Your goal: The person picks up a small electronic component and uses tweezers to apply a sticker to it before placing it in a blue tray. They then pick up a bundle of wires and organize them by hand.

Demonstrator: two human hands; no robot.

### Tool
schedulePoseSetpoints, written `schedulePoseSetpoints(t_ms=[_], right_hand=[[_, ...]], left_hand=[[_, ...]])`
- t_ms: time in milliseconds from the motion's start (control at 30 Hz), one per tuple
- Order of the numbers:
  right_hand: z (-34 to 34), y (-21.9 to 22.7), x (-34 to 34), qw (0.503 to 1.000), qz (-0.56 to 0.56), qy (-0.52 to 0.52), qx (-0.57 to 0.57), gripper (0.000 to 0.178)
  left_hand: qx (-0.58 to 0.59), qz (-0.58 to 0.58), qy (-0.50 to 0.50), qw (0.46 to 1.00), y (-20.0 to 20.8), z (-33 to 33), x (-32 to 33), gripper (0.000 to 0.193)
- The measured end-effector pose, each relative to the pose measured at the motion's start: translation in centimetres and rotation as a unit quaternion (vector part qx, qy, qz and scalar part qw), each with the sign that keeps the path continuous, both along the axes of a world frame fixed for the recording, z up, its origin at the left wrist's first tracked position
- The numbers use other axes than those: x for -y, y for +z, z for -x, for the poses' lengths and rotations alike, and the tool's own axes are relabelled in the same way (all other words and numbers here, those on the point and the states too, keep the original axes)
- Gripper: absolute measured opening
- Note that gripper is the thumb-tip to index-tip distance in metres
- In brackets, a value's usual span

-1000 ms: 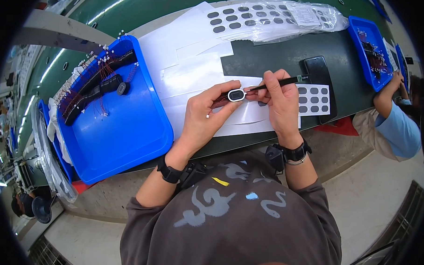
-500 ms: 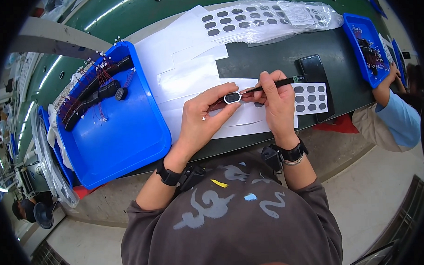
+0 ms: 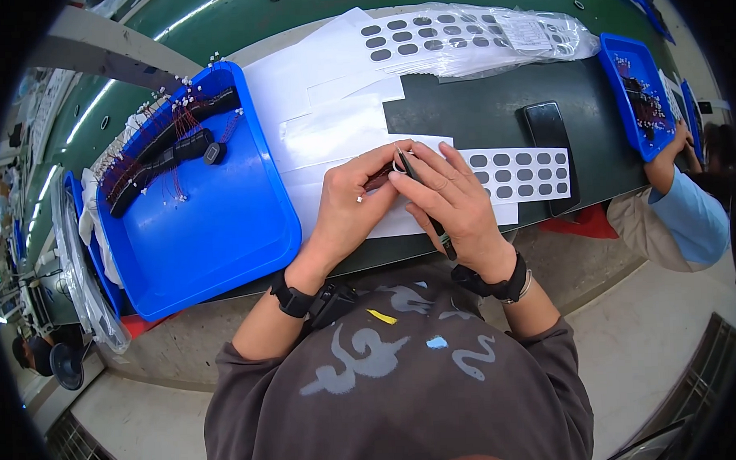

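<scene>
A blue tray [image 3: 207, 260] holds black bundles [image 3: 183, 147] with red wires. Beside it lie white sheets [image 3: 328, 130]. Over these, the left hand [image 3: 347, 202] grips a white-rimmed part [image 3: 396, 163], mostly hidden between both hands. Black tweezers [image 3: 409, 168] slant in the right hand's [image 3: 464, 209] grip, its fingers right at the part. Next, a sticker sheet [image 3: 528, 176] overlaps a phone [image 3: 545, 122].

Bright light, glare on white sheets [image 3: 332, 132]

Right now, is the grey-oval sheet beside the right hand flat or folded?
Flat where visible: the sheet shows unbroken oval rows, overlapping the black phone. Right hand partly hides its left end.
</scene>
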State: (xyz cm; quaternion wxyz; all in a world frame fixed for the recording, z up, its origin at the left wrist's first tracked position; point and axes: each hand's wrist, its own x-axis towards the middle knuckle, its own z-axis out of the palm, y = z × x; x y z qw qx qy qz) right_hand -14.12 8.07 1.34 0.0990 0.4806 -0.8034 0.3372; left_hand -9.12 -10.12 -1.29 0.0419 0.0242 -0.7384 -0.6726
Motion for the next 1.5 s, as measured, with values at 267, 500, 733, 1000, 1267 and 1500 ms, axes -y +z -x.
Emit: schedulePoseSetpoints(t_ms=[267,500,733,1000,1267,1500], right_hand=[[1.8,0.9,0.1,0.999,0.004,0.005,0.031,0.032],[5.0,2.6,-0.4,0.997,0.024,0.044,0.053,0.025],[17.2,4.5,5.2,0.989,0.13,0.025,0.065,0.017],[9.2,3.5,1.2,0.889,0.298,-0.12,0.326,0.023],[1.0,-0.1,-3.7,0.822,0.19,-0.241,0.479,0.016],[2.1,-1.4,-4.4,0.855,0.175,-0.268,0.408,0.014]], left_hand=[[-0.013,-0.026,0.006,1.0,1.0,0.3,-0.3,0.036],[0.009,-0.044,0.013,0.999,0.4,0.2,-0.3,0.034],[0.019,-0.001,0.012,1.0,0.8,-0.1,-0.5,0.035],[0.004,-0.047,0.038,0.998,0.8,-0.2,-0.6,0.035],[0.015,0.016,0.009,1.0,2.5,-0.1,-1.0,0.036],[-0.001,0.069,-0.049,0.996,4.2,0.2,-2.8,0.038]])
